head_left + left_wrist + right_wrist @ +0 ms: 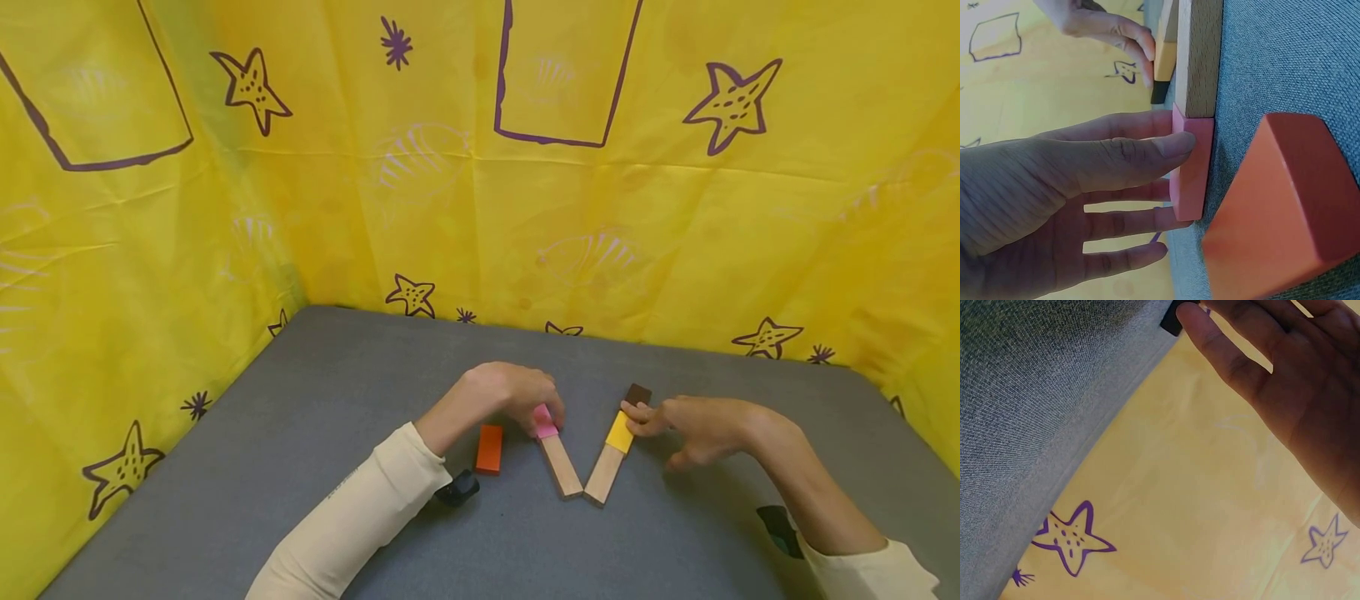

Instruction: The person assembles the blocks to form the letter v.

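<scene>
My left hand [517, 396] pinches a pink block [1194, 169], thumb on one side and fingers on the other. The pink block meets the end of a bare wooden block [561, 468] on the table. My right hand [701, 425] reaches in from the right, its fairly straight fingertips touching a yellow block [619, 433] near where it meets a dark brown block [638, 394]. A second wooden block [603, 476] continues that row below the yellow one. The two rows form a V, their near ends close together. In the right wrist view the dark block [1173, 319] is mostly cut off.
An orange block [489, 450] lies on the grey table [360, 375] left of the V, close to my left wrist. Yellow cloth [420, 208] with purple starfish drawings hangs behind the table and along its sides.
</scene>
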A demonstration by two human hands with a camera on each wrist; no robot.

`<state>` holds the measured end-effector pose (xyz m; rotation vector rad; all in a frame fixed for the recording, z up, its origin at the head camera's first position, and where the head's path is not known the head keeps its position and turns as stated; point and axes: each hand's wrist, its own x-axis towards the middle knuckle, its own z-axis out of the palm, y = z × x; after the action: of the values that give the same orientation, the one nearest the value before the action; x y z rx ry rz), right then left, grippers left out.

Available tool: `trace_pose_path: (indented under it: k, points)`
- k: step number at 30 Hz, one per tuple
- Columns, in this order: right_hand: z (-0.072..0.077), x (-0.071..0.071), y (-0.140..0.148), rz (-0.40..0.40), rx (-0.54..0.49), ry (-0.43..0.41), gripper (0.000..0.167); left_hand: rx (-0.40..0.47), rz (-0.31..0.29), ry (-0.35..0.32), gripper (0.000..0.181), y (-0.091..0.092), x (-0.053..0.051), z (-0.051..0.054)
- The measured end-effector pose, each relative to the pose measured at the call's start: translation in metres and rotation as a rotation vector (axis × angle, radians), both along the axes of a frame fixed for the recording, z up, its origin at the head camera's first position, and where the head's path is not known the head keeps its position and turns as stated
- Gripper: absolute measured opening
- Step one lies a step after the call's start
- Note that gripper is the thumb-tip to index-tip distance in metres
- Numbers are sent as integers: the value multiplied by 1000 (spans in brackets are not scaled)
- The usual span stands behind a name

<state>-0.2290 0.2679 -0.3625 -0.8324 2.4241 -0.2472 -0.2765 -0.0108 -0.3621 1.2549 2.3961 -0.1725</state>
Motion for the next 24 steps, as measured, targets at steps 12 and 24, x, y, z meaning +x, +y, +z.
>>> trace_pose_path:
  k: [12,24]
  points:
    - [0,0,1,6,-7,4,76,-5,3,0,34,1,-1,-1]
    - [0,0,1,3,-12,-3,77,11,102,26,51,-7,6,17]
